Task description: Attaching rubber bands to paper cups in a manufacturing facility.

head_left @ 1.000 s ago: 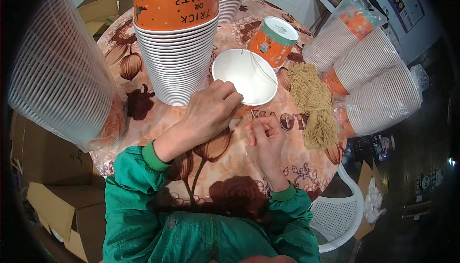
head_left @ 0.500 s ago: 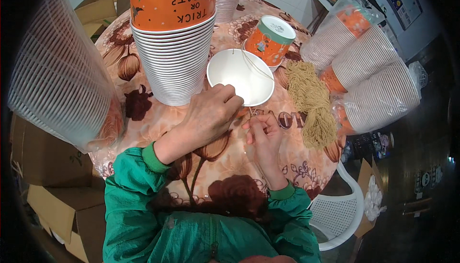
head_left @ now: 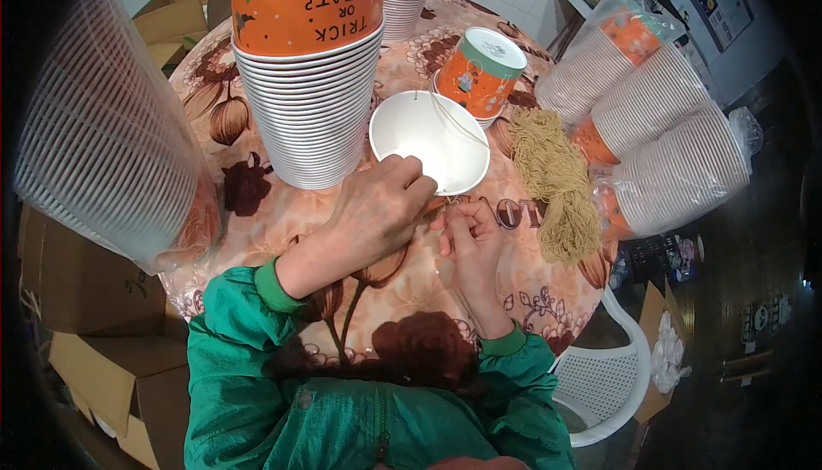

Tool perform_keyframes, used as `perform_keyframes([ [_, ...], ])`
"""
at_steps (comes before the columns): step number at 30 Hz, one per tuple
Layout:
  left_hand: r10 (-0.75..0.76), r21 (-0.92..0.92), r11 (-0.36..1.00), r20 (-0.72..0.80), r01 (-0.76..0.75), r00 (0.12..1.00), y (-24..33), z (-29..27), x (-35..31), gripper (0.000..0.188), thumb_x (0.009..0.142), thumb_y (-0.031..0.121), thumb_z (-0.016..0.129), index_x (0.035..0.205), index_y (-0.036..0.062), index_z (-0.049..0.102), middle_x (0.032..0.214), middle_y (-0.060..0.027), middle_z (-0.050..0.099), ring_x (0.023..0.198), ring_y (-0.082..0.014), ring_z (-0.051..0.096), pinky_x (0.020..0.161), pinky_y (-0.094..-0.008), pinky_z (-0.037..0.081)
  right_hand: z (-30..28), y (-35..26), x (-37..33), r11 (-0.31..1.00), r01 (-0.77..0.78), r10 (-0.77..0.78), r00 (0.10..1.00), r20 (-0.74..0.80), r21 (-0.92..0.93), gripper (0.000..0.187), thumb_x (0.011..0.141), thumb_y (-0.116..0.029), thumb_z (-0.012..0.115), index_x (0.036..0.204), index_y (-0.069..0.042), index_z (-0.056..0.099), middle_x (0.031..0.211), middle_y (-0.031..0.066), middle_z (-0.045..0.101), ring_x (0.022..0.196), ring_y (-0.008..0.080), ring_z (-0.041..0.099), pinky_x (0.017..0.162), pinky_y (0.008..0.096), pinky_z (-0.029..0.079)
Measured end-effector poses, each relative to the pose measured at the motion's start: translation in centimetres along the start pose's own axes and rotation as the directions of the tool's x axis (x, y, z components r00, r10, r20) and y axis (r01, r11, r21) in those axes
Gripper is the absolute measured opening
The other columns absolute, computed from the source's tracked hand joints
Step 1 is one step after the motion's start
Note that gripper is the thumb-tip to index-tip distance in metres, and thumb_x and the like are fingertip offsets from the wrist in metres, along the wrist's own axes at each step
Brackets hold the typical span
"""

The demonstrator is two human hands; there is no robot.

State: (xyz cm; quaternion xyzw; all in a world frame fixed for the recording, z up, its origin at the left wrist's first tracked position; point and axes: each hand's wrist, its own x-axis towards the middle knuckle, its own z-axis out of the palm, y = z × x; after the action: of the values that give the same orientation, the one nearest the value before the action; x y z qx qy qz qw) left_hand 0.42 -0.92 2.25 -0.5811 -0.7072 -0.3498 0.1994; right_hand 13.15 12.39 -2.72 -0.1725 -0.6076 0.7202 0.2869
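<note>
A paper bucket (head_left: 419,149) stands tilted in front of me, its white inside facing up. A thin tan string (head_left: 458,123) runs across its opening from a small hole in the far rim. At the near rim, my left hand (head_left: 383,205) is closed, its knuckles overlapping the edge. Close beside it, my right hand (head_left: 473,235) is closed in a pinch just below the rim. Between the fingertips of both hands runs a short bit of string, mostly hidden by the fingers.
Tall stacks of paper buckets stand ahead (head_left: 304,110) and in plastic at left (head_left: 111,145). Bagged stacks (head_left: 676,170) lie at right, beside a tan string bundle (head_left: 556,187). An upturned orange bucket (head_left: 479,72) stands behind. A white chair (head_left: 612,376) and cardboard boxes (head_left: 111,367) flank the table.
The bucket's near rim has dipped slightly toward me. My left hand has shifted a little, its fingers nearer the right hand's fingertips. The rest is unmoved.
</note>
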Motion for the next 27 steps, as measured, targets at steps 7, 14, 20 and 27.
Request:
perform_keyframes([
  [7,-0.011,0.009,1.000,-0.018,0.011,1.000,0.5,-0.1,0.2,0.015,0.082,0.016,0.074,0.087,0.0058,0.064,0.083,-0.0077,0.057,0.077,-0.0275,0.061,0.058,-0.0408,0.048,0.4,0.0,0.1,1.000,-0.001,0.002,1.000,-0.017,0.013,0.007,0.102,-0.007,0.059,0.097,-0.003,0.059,0.081,0.0077,0.067,0.053,0.0045,0.048,0.048,0.0181,0.036],
  [14,-0.112,-0.022,0.993,-0.015,0.112,0.994,0.3,-0.1,1.2,0.010,0.086,0.014,0.071,0.084,0.0058,0.066,0.078,-0.0086,0.057,0.075,-0.0296,0.062,0.060,-0.0422,0.049,0.1,-0.1,0.4,0.999,0.017,-0.017,1.000,0.012,0.029,0.008,0.103,-0.010,0.060,0.098,-0.004,0.060,0.077,0.0061,0.067,0.051,0.0038,0.047,0.045,0.0177,0.032],
  [20,-0.129,0.014,0.992,0.039,0.128,0.991,-1.9,0.4,3.8,0.008,0.086,0.014,0.069,0.085,0.0066,0.071,0.081,-0.0104,0.065,0.080,-0.0310,0.067,0.067,-0.0428,0.052,0.5,-0.8,0.4,0.999,-0.029,0.029,0.999,0.024,0.015,0.011,0.104,-0.012,0.059,0.098,-0.003,0.060,0.075,0.0051,0.066,0.052,0.0033,0.047,0.048,0.0189,0.036],
  [27,-0.106,-0.107,0.975,0.552,0.197,0.827,-4.4,0.2,7.3,0.023,0.089,0.020,0.063,0.104,0.0078,0.076,0.098,-0.0134,0.075,0.092,-0.0333,0.070,0.084,-0.0439,0.053,0.6,-0.4,0.8,0.999,-0.025,0.023,0.998,0.050,0.040,0.011,0.104,-0.013,0.060,0.100,-0.003,0.060,0.072,0.0052,0.066,0.051,0.0033,0.047,0.047,0.0185,0.035],
])
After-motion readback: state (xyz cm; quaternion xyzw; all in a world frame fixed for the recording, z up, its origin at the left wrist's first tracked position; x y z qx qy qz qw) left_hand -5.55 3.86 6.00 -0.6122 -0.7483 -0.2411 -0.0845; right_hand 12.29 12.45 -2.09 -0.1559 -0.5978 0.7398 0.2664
